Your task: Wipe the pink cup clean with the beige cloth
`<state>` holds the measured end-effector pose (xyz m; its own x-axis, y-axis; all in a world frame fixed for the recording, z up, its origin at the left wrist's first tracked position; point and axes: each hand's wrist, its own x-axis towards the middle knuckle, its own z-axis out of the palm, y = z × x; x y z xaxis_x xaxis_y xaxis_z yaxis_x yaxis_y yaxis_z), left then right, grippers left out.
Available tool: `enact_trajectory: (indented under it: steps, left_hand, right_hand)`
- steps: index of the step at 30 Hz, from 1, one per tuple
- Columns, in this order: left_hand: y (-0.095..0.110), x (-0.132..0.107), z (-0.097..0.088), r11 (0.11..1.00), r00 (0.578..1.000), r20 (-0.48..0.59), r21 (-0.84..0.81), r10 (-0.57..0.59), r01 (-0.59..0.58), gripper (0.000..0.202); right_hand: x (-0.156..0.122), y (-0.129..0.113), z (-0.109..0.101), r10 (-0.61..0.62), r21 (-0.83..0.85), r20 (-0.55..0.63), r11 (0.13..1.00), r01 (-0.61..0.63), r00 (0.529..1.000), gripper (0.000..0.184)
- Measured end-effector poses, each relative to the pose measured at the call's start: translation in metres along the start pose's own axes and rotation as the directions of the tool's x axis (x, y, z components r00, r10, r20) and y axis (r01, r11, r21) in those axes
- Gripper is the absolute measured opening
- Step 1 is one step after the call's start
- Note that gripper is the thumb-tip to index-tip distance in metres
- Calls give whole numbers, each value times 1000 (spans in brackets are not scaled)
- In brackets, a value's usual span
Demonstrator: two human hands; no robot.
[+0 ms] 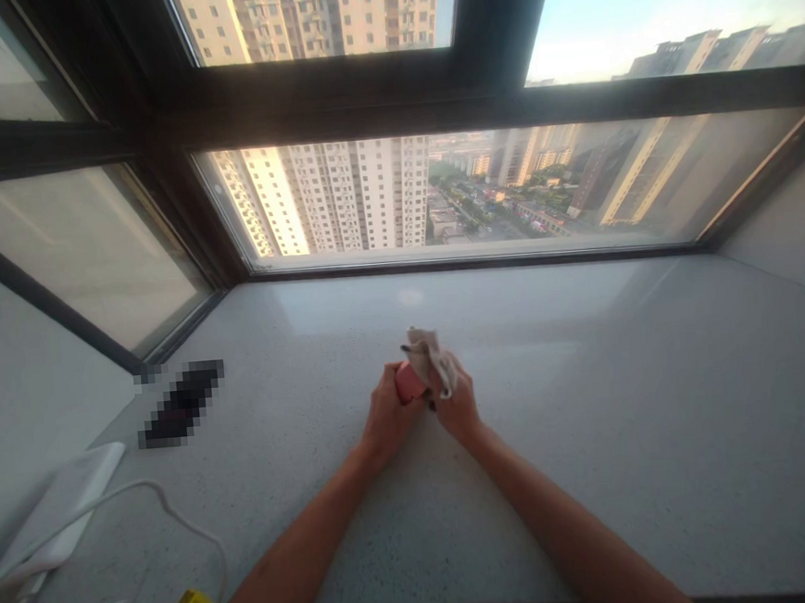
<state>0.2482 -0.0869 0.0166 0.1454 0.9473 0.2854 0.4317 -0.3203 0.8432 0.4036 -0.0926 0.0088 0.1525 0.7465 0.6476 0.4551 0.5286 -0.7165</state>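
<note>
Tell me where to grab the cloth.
Pinch the crumpled top of the cloth from above. That loose fold sticks up clear of the hands, while its lower part seems pressed by the right hand against the pink object in the left hand.

The bare left forearm (290,557) and right forearm (566,530) reach forward from the bottom of the view and angle inward, converging at the centre. The left hand (387,416) and right hand (458,407) sit close together, both closed, with fingers curled and backs upward. The left wrist (365,453) and right wrist (479,435) bend slightly.
</note>
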Motion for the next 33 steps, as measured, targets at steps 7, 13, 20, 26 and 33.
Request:
enact_trajectory:
  steps: [7,13,20,26,33]
  left_hand:
    - [-5,2,-1,997,999,41,-72,7,-4,45]
    - [-8,7,2,995,993,106,-74,-57,65,37]
    - [-11,5,1,994,997,-20,-75,74,-75,20]
    - [-3,2,-1,993,994,-73,-82,76,-82,27]
    - [-1,-2,5,993,988,-128,-66,87,-96,50]
  right_hand:
    - [7,26,-7,586,350,60,746,-567,808,66]
    - [6,0,-13,206,126,4,971,-205,979,43]
    - [10,-32,-22,-370,-198,364,866,459,855,52]
    - [6,-17,-7,-172,32,201,985,169,964,37]
    - [-2,-2,8,598,351,-49,760,-547,800,50]
